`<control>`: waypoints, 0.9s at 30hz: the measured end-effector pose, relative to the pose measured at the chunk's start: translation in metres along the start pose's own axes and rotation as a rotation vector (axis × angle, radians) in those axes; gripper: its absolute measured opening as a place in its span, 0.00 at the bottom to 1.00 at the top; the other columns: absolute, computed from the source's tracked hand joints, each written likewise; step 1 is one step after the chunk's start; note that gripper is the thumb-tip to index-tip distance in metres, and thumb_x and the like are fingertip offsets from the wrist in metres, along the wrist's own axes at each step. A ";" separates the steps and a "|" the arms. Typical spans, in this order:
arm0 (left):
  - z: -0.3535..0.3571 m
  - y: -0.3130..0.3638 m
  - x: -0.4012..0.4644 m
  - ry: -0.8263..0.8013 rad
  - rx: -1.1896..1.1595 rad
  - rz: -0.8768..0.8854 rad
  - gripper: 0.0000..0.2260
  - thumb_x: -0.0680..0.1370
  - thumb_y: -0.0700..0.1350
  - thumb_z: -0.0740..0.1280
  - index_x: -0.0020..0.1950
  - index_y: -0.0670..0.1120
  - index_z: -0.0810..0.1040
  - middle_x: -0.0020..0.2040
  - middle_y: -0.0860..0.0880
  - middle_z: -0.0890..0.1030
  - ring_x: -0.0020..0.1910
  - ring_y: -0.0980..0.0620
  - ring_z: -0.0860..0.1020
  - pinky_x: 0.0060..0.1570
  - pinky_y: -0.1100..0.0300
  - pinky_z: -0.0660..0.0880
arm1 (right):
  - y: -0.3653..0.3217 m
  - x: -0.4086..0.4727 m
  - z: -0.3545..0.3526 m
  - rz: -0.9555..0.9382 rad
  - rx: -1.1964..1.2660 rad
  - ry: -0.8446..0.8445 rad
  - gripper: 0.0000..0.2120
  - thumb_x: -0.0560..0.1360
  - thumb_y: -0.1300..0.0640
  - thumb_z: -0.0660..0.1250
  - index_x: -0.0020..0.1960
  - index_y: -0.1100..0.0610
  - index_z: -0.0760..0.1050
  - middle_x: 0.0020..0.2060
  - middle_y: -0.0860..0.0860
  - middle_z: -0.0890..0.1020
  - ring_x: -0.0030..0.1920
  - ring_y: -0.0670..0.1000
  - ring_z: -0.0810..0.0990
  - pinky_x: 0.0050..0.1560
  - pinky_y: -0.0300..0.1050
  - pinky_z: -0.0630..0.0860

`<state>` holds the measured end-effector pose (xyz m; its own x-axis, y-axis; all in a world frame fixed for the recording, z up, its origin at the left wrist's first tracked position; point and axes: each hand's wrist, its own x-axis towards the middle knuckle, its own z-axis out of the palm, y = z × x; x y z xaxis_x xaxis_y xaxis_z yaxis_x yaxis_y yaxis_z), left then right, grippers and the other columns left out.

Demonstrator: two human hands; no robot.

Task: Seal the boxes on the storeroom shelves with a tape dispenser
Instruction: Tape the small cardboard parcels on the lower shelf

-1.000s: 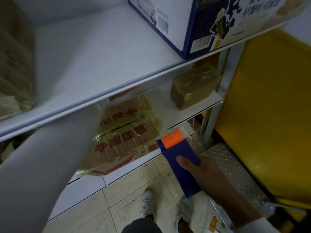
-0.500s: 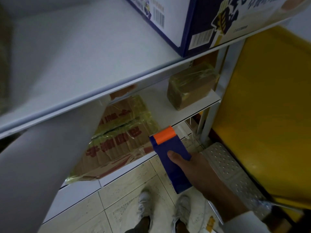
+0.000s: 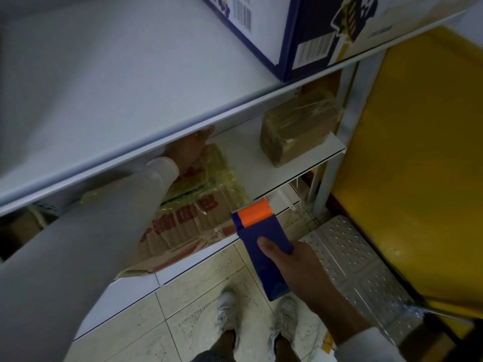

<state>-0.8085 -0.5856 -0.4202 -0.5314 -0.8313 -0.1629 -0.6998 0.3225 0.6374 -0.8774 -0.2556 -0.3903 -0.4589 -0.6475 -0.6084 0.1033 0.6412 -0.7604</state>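
A flat cardboard box (image 3: 198,218) with red characters and yellowish tape lies on the lower white shelf (image 3: 308,163). My left hand (image 3: 187,151) reaches under the upper shelf and rests on the far part of that box; its fingers are partly hidden by the shelf edge. My right hand (image 3: 292,262) grips a blue tape dispenser (image 3: 261,241) with an orange roller, held just in front of the box's near right corner. A smaller taped brown box (image 3: 298,131) stands further right on the same shelf.
The upper shelf (image 3: 109,95) carries a blue and white printed carton (image 3: 300,30) at its right end. A yellow panel (image 3: 418,165) stands to the right. A perforated metal step (image 3: 350,259) lies on the tiled floor beside my white shoes (image 3: 230,309).
My left arm has pushed further in under the upper shelf, and its hand now shows on the flat box. The tape dispenser has shifted slightly left, towards the box's corner.
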 end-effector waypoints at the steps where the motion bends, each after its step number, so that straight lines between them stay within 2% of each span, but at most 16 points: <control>1: 0.002 0.006 -0.006 -0.026 0.011 0.151 0.18 0.78 0.60 0.62 0.59 0.50 0.79 0.57 0.47 0.80 0.59 0.45 0.77 0.60 0.58 0.70 | 0.001 0.001 0.000 -0.005 0.001 0.002 0.30 0.72 0.40 0.70 0.48 0.70 0.78 0.42 0.65 0.83 0.43 0.65 0.83 0.41 0.57 0.81; 3: 0.010 0.009 -0.017 -0.075 0.078 0.390 0.11 0.79 0.51 0.64 0.49 0.45 0.81 0.49 0.46 0.81 0.51 0.45 0.79 0.54 0.56 0.73 | 0.002 0.002 0.001 -0.008 0.003 0.002 0.29 0.73 0.41 0.70 0.48 0.70 0.78 0.41 0.65 0.83 0.43 0.65 0.83 0.41 0.55 0.80; 4: 0.011 0.010 -0.018 -0.098 0.104 0.417 0.10 0.80 0.48 0.64 0.47 0.42 0.81 0.48 0.44 0.80 0.49 0.45 0.78 0.53 0.55 0.73 | 0.002 0.003 0.001 -0.009 0.004 0.003 0.27 0.73 0.42 0.70 0.47 0.69 0.79 0.41 0.64 0.84 0.43 0.64 0.83 0.41 0.56 0.81; 6: 0.011 0.014 -0.014 -0.113 0.203 0.377 0.12 0.80 0.46 0.63 0.46 0.40 0.80 0.48 0.42 0.79 0.48 0.44 0.78 0.51 0.53 0.73 | 0.002 0.003 0.002 -0.008 0.000 0.009 0.24 0.74 0.42 0.70 0.46 0.66 0.79 0.40 0.62 0.84 0.42 0.62 0.84 0.43 0.55 0.82; 9: 0.009 0.026 -0.010 -0.229 0.331 0.268 0.13 0.80 0.46 0.60 0.44 0.41 0.79 0.47 0.42 0.80 0.46 0.43 0.77 0.47 0.53 0.72 | 0.003 0.003 0.003 -0.010 -0.010 0.013 0.22 0.74 0.42 0.69 0.45 0.63 0.80 0.39 0.59 0.85 0.41 0.60 0.85 0.43 0.55 0.82; 11: 0.006 0.034 -0.014 -0.259 0.391 0.277 0.13 0.81 0.46 0.59 0.47 0.42 0.80 0.51 0.41 0.79 0.50 0.42 0.77 0.49 0.52 0.72 | 0.005 0.003 0.004 -0.022 -0.014 0.016 0.21 0.74 0.43 0.69 0.45 0.63 0.80 0.39 0.59 0.85 0.41 0.60 0.85 0.44 0.55 0.82; 13: 0.008 0.036 -0.026 -0.104 0.411 0.464 0.13 0.81 0.47 0.59 0.53 0.41 0.81 0.54 0.42 0.79 0.53 0.42 0.77 0.54 0.52 0.72 | 0.006 0.004 0.005 -0.036 -0.020 0.023 0.21 0.75 0.43 0.69 0.45 0.63 0.79 0.39 0.59 0.85 0.41 0.59 0.85 0.44 0.54 0.82; 14: 0.011 0.036 -0.037 -0.052 0.358 0.588 0.14 0.80 0.48 0.60 0.50 0.41 0.81 0.51 0.42 0.79 0.50 0.43 0.78 0.53 0.52 0.72 | 0.005 0.006 0.006 -0.041 -0.019 0.024 0.21 0.75 0.42 0.69 0.45 0.63 0.79 0.39 0.59 0.85 0.40 0.59 0.85 0.43 0.54 0.82; 16: 0.016 0.031 -0.054 -0.145 0.257 0.712 0.16 0.79 0.51 0.60 0.43 0.42 0.79 0.42 0.47 0.78 0.44 0.48 0.76 0.51 0.53 0.72 | 0.000 0.011 0.007 -0.047 -0.018 0.017 0.22 0.74 0.42 0.69 0.45 0.63 0.79 0.39 0.59 0.85 0.40 0.58 0.85 0.42 0.50 0.82; 18: 0.021 0.023 -0.063 -0.248 0.213 0.684 0.14 0.79 0.51 0.60 0.43 0.44 0.80 0.40 0.51 0.76 0.43 0.53 0.74 0.60 0.54 0.69 | -0.006 0.019 0.008 -0.046 -0.024 -0.003 0.24 0.74 0.41 0.69 0.47 0.65 0.79 0.40 0.61 0.85 0.40 0.59 0.85 0.41 0.49 0.80; 20: 0.025 0.016 -0.059 -0.194 0.176 0.655 0.13 0.79 0.49 0.61 0.43 0.43 0.80 0.39 0.50 0.77 0.43 0.51 0.75 0.65 0.55 0.65 | -0.011 0.023 0.009 -0.046 -0.025 -0.021 0.25 0.74 0.41 0.69 0.48 0.67 0.79 0.42 0.63 0.84 0.43 0.62 0.84 0.43 0.53 0.81; 24: 0.032 0.015 -0.055 -0.115 0.208 0.635 0.14 0.79 0.46 0.62 0.36 0.40 0.76 0.34 0.46 0.75 0.40 0.46 0.74 0.62 0.52 0.67 | -0.013 0.020 0.004 -0.026 0.000 -0.048 0.25 0.75 0.42 0.69 0.49 0.66 0.79 0.43 0.62 0.85 0.44 0.62 0.85 0.47 0.57 0.82; 27: 0.033 0.017 -0.055 -0.087 0.178 0.672 0.13 0.79 0.43 0.63 0.34 0.42 0.73 0.33 0.50 0.70 0.38 0.48 0.72 0.57 0.50 0.69 | -0.004 0.008 -0.007 0.012 0.006 -0.063 0.25 0.75 0.42 0.69 0.50 0.67 0.80 0.44 0.63 0.85 0.46 0.64 0.84 0.50 0.60 0.81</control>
<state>-0.8068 -0.5198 -0.4253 -0.9075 -0.3890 0.1587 -0.2698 0.8292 0.4895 -0.8879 -0.2603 -0.3907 -0.4016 -0.6645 -0.6301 0.1135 0.6466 -0.7543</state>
